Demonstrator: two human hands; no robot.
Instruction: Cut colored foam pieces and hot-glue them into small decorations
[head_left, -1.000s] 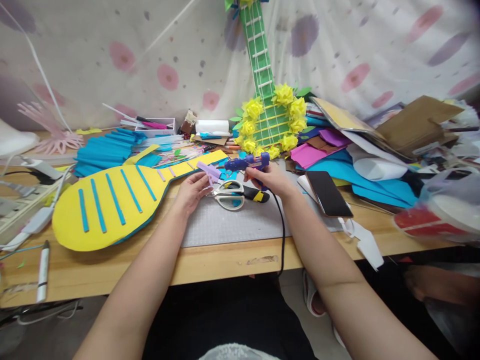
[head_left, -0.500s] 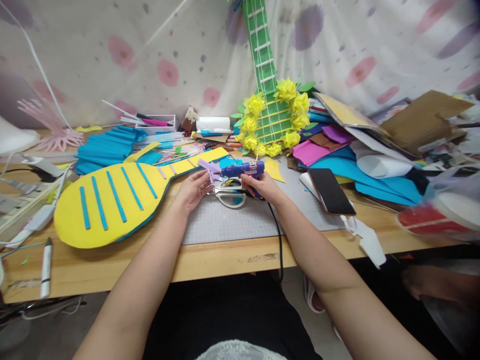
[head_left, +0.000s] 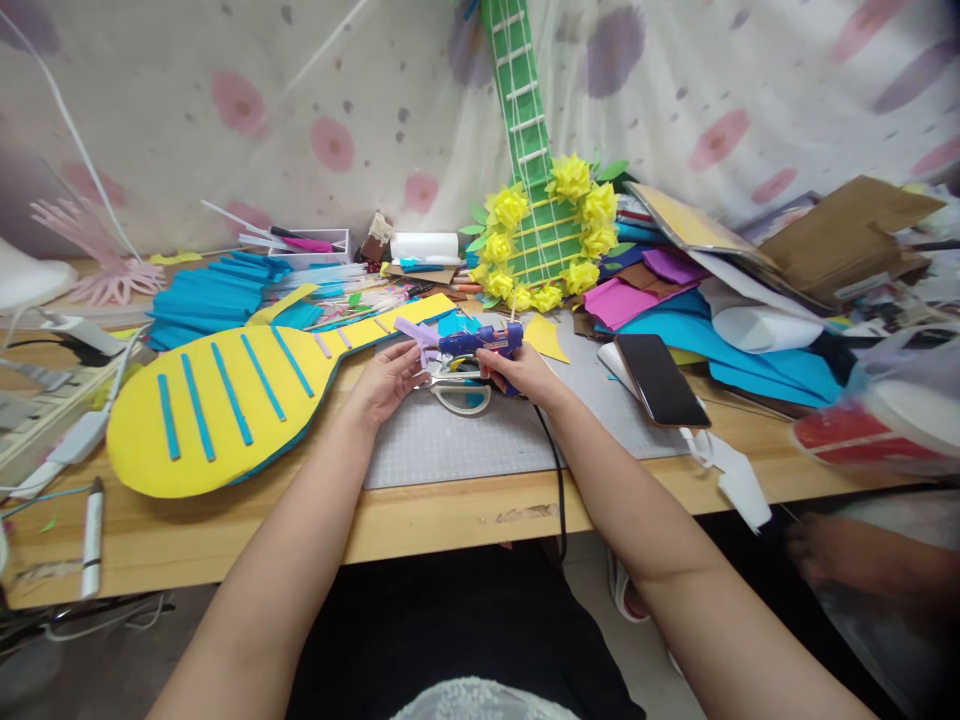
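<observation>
Pinching a piece of purple paper (head_left: 411, 328) between its fingertips, the left hand (head_left: 385, 385) presents it toward the right, apparently so that the paper lies in line with the nozzle of the glue gun (head_left: 478, 343). The right hand (head_left: 523, 372) is closed around the gun's handle, thumb on the near side; the trigger finger is hidden, so I cannot tell whether it is squeezing. The nozzle points left at the paper, but whether it touches, or any glue shows, is too small to make out. Holding both level and close together probably steadies the tip.

Beneath the gun, the scissors (head_left: 463, 402) lie on the grey mat (head_left: 450, 455), which likely spares the wooden table (head_left: 435, 535) from cuts and drips. The gun's black cord (head_left: 559, 475) hangs over the near edge, out of the hands' way.

To the left, the yellow paper guitar (head_left: 214, 400) rests flat, its neck running right and far, beyond the left hand; lying so, its striped face is easy to reach. At the far side, a green guitar (head_left: 555, 252) stands upright before the curtain (head_left: 322, 60), perhaps as a pattern. The phone (head_left: 656, 380) lies right of the mat's middle, clear of the right arm.
</observation>
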